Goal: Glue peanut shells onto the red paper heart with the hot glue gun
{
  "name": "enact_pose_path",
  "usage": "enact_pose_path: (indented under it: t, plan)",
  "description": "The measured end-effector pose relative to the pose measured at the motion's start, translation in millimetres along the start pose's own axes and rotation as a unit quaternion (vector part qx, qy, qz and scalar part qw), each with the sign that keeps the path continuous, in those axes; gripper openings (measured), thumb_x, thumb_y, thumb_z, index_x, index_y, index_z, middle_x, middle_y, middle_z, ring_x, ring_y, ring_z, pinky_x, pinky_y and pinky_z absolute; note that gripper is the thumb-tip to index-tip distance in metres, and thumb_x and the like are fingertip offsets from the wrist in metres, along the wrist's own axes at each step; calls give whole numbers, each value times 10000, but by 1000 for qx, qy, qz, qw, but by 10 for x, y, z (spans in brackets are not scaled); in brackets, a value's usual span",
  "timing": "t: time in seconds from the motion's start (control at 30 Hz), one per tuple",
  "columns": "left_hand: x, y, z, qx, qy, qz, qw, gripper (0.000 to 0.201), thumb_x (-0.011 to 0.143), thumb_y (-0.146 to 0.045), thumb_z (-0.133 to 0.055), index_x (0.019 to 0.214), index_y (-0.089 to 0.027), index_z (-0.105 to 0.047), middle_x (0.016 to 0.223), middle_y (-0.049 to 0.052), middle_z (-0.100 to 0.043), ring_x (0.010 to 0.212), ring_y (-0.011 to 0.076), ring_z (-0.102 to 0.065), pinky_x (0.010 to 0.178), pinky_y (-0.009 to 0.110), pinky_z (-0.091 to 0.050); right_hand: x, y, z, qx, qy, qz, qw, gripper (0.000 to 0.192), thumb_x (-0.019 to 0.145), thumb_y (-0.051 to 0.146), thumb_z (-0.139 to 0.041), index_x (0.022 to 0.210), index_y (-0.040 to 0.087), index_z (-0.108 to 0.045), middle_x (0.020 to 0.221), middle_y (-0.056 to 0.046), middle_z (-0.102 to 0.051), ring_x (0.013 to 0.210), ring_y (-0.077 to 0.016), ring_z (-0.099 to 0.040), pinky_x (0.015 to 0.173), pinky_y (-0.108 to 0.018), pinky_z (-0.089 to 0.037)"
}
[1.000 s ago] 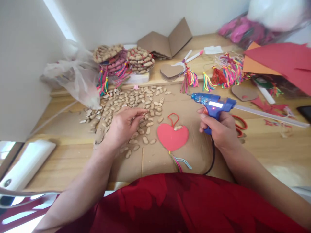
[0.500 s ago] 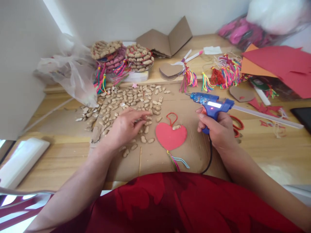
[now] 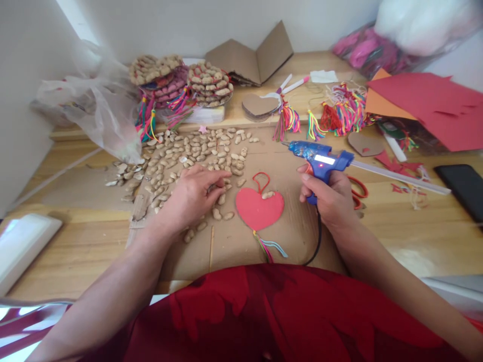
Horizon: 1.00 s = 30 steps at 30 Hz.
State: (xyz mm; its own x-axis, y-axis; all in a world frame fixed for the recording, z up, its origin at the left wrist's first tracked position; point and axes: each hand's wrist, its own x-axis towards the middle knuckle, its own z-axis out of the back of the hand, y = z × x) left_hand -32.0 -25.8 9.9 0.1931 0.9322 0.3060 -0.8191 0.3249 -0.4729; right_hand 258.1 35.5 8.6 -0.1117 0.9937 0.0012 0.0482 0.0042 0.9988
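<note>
My right hand [image 3: 326,196] is wrapped round the handle of a blue hot glue gun [image 3: 315,160], whose nozzle points left and whose red light is lit. A clear glue stick [image 3: 402,177] juts from its rear. My left hand [image 3: 198,193] hovers over loose peanuts [image 3: 173,161], index finger and thumb stretched out and apart, their tips beside a peanut. Between my hands a red heart [image 3: 259,210] lies flat, with a red cord loop at its top and coloured strings below. One peanut [image 3: 268,195] rests on its upper right lobe.
Cardboard [image 3: 241,246] covers the table under the work. Behind stand peanut-covered pieces [image 3: 209,83], cardboard hearts [image 3: 260,106] and colourful tassels [image 3: 345,110]. Orange-handled scissors [image 3: 358,191], red sheets [image 3: 426,108] and a black phone [image 3: 460,188] lie right; a plastic bag [image 3: 101,110] sits left.
The whole view has shifted slightly, so things appear further left. My left fingertips have edged a little rightward over the peanuts. The glue gun stays held in my right hand.
</note>
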Motion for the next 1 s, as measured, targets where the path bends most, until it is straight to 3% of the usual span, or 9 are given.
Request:
enact_pose_path:
  t: [0.73, 0.9, 1.0]
  plan:
    - [15, -47, -83, 25, -15, 9, 1000, 355, 880, -225, -677, 1233, -261, -691, 872, 21, -739, 861, 211, -631, 813, 344, -473, 8, -17, 6, 10, 9, 2, 1000, 163, 759, 335, -771, 873, 248, -694, 543, 44, -503, 466, -126, -455, 445, -284, -447]
    - [20, -47, 9, 10, -63, 32, 997, 268, 918, -315, -643, 1151, -227, -741, 881, 40, -747, 860, 205, -656, 861, 346, -499, -1, -12, 3, 4, 6, 10, 1000, 129, 777, 321, -750, 870, 253, -691, 561, 36, -505, 480, -133, -455, 445, -290, -447]
    - [16, -38, 73, 6, -98, 78, 992, 250, 950, -357, -587, 1068, -235, -770, 884, 33, -744, 841, 190, -661, 870, 325, -513, -4, -11, 5, -6, 4, 9, 1000, 118, 783, 330, -743, 864, 270, -682, 572, 30, -500, 488, -145, -453, 448, -303, -443]
